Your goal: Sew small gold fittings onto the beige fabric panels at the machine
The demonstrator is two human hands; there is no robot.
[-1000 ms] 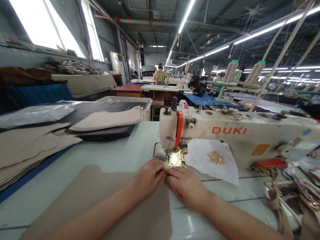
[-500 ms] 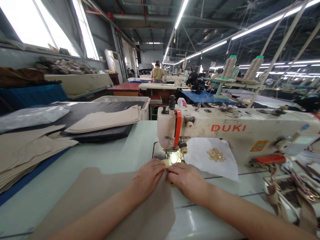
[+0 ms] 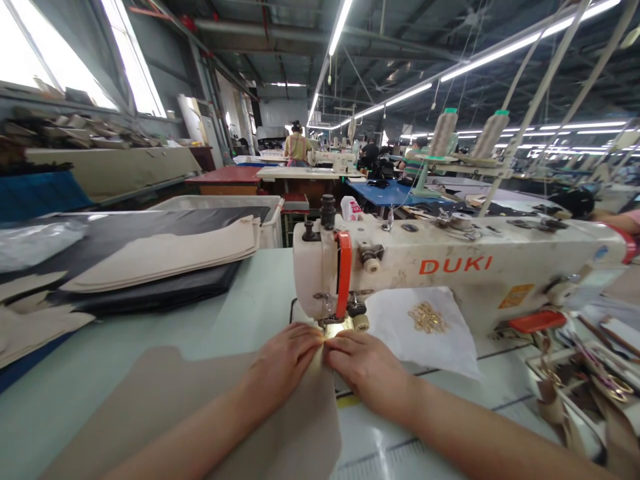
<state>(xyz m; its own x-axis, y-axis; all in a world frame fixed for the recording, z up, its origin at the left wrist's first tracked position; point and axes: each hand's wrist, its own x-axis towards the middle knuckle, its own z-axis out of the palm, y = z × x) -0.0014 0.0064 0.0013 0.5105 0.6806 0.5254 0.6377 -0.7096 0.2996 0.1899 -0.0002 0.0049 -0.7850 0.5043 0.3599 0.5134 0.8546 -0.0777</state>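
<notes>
A large beige fabric piece [image 3: 210,407] lies on the pale green table under my left forearm, its narrow corner reaching the needle area of the white sewing machine [image 3: 390,260]. My left hand [image 3: 287,350] is closed on the fabric's edge just in front of the lit needle area. Close against it, my right hand [image 3: 367,363] pinches the same edge from the right side. The fingertips of both hands nearly touch and partly hide the fabric and the presser foot.
White cloth with gold rings [image 3: 427,317] lies right of the needle. Stacked beige pieces [image 3: 170,257] rest on black material at left. A tray with scissors and straps [image 3: 575,387] stands at right. A person [image 3: 297,143] is farther back.
The view has shifted to the right, so the machine and table appear further left. Both hands remain on the fabric at the needle area, with their fingertips still close together.
</notes>
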